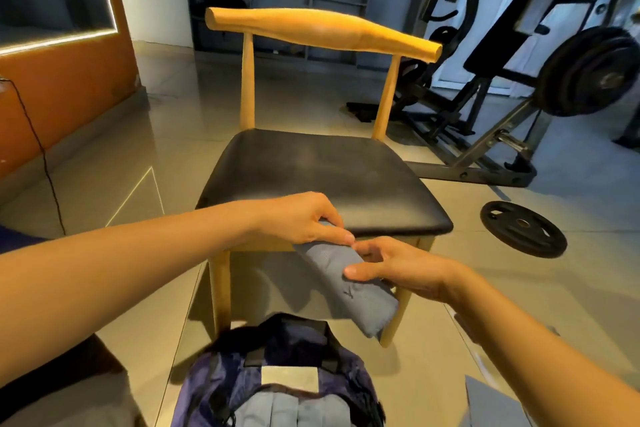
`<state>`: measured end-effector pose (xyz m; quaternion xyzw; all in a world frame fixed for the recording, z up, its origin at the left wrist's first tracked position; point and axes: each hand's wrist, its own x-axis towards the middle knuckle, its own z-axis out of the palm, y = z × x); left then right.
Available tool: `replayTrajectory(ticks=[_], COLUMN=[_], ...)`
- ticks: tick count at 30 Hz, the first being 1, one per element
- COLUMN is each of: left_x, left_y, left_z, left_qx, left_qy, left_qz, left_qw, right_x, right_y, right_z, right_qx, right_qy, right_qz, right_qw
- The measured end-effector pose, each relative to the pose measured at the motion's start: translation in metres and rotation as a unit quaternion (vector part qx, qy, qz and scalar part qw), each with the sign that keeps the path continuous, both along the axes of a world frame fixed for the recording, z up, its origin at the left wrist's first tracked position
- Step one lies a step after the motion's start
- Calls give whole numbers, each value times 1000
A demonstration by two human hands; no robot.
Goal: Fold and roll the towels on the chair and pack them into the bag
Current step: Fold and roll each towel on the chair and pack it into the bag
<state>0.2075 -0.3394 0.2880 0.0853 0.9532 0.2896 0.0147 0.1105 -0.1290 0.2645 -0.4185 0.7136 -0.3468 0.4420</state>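
Currently I read the task as near its end. The chair seat [311,177] shows black upholstery with no towel lying on it. One rolled grey towel [349,284] is held in the air just in front of the seat's front edge, tilted, with its lower end beside the front right chair leg [394,322] and above the bag [277,374].

Hand state:
- The left hand [304,218] curls its fingers over the upper end of the roll and pinches it at the seat's front edge.
- The right hand [398,270] grips the roll at mid-length, with the thumb on top and the fingers behind it.

The dark blue bag stands open on the floor below the front edge. Several packed grey rolls [287,409] lie side by side in its mouth. I judge that what is left is to lower this roll in beside them.

A flat grey sheet [491,402] lies on the floor at lower right, partly hidden by the right forearm. I cannot tell whether it is another towel to be processed.

Clearances:
- The path from the roll down to the bag mouth is open, between the front left chair leg [221,288] and the front right one.
- The lower end of the roll is close to the front right leg, so I would swing it towards the centre.
- The weight plate [523,229] and the gym machine [502,135] stand well apart to the right.
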Motion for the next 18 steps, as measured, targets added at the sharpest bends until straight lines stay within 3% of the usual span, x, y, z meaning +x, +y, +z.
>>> replayTrajectory(ticks=[4, 10, 15, 18], left_x=[16, 33, 27, 16], left_y=[20, 22, 38, 46], left_z=[-26, -66, -112, -152], left_qx=[-1, 202, 180, 170], left_qy=[-6, -128, -153, -176], left_qz=[22, 107, 109, 115], left_qw=[1000, 965, 966, 963], right_x=[20, 47, 71, 87], right_y=[24, 52, 63, 68], right_z=[-15, -46, -94, -130], right_qx=[-2, 17, 43, 22], right_qy=[15, 19, 20, -25], right_qz=[-47, -128, -218, -289], right_qw=[999, 991, 975, 957])
